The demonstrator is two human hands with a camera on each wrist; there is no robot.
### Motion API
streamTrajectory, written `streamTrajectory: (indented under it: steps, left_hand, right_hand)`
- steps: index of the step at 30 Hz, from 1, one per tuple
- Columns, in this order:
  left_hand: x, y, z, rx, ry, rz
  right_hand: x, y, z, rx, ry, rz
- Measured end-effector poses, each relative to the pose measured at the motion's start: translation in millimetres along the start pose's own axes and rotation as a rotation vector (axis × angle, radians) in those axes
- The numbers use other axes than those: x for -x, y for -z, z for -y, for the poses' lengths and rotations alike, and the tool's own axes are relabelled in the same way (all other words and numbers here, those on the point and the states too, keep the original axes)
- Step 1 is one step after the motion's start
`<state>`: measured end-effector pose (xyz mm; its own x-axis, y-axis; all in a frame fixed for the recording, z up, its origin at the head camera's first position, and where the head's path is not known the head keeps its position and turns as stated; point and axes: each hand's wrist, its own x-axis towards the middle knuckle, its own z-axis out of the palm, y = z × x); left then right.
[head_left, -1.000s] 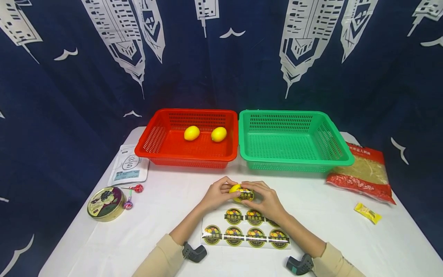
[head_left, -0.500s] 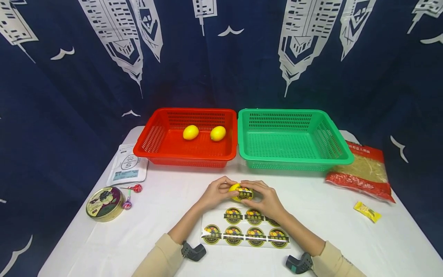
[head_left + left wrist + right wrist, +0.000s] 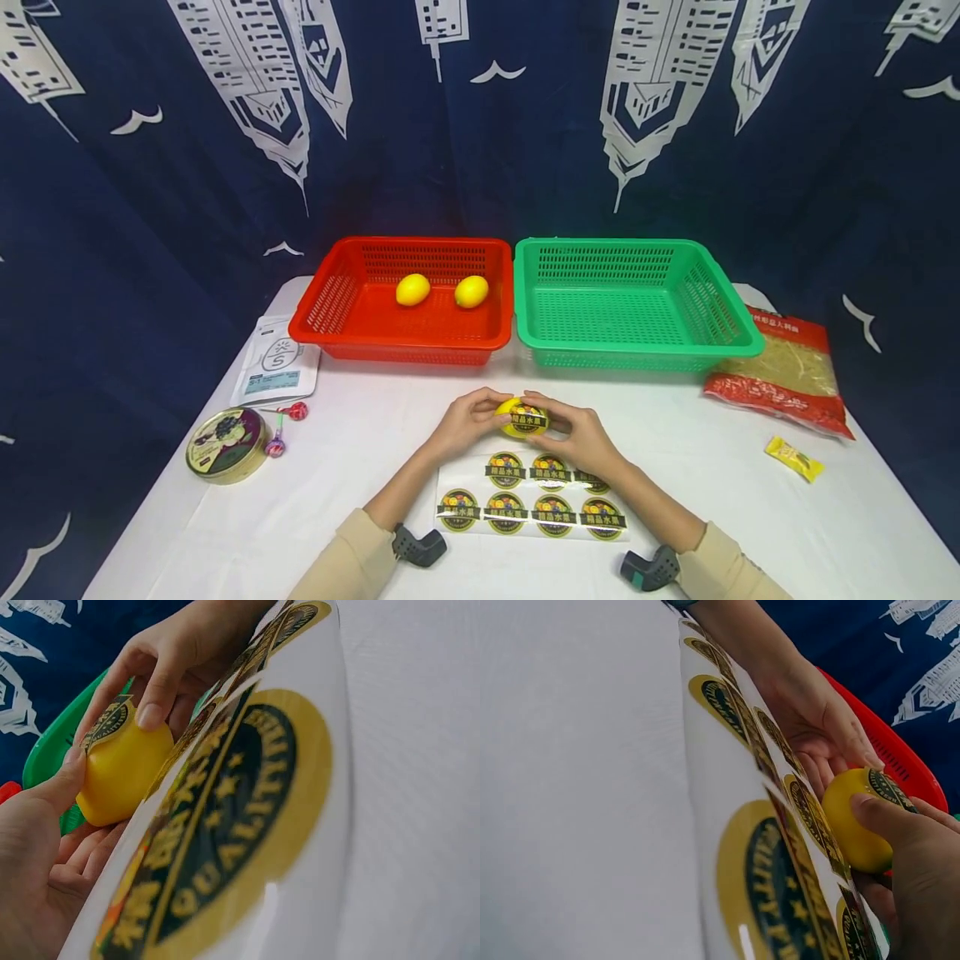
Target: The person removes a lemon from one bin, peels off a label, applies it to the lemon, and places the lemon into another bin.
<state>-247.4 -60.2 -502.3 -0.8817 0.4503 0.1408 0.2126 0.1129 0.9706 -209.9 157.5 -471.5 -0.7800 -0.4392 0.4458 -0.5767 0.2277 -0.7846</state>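
Over the table's middle, a yellow lemon (image 3: 507, 407) is held between both hands. My left hand (image 3: 461, 425) grips its left end, thumb at the front and fingers behind. On the right end, my right hand (image 3: 581, 435) holds it with thumb and fingers. A round black-and-gold sticker (image 3: 528, 419) lies on the lemon's near upper side; in the left wrist view the left thumb reaches the edge of this sticker (image 3: 111, 724). Just below the hands is a white sticker sheet (image 3: 468, 473) with several matching stickers, partly covered by the right wrist.
A red basket (image 3: 397, 335) with two lemons (image 3: 412, 289) stands behind, beside a green basket (image 3: 607, 317). On the left are a white pouch (image 3: 277, 358), a round tin (image 3: 227, 444) and two lollipops (image 3: 297, 411). A pasta bag (image 3: 780, 375) and yellow-wrapped candy (image 3: 795, 458) lie right.
The fingers have shifted slightly on the lemon, and more of its sticker shows between them now. Both hands stay in nearly the same place.
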Motion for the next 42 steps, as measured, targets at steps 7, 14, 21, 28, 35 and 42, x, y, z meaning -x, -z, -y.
streamTrajectory:
  steps: [7,14,21,28,35,42]
  left_hand:
    - [6.7,1.0,-6.6,0.004,-0.050,0.002]
    - [10.6,-3.1,-19.8,-0.047,-0.197,0.035]
    - [4.7,-5.6,-2.8,-0.311,-0.363,-0.048]
    - [4.7,-5.6,0.4,-0.405,-0.436,-0.091]
    - [4.6,-6.9,3.7,-0.388,-0.443,-0.093]
    - [3.8,-7.1,3.5,-0.371,-0.460,-0.075]
  right_hand:
    - [2,1,-1,-0.042,-0.093,-0.016]
    - [2,0,-2,-0.084,-0.110,-0.042]
    - [1,-3,2,-0.055,-0.143,-0.041]
    - [2,-3,2,-0.017,-0.118,-0.049]
    - [1,-2,5,-0.071,-0.203,-0.074]
    - [-2,-3,3,-0.156,-0.234,-0.115]
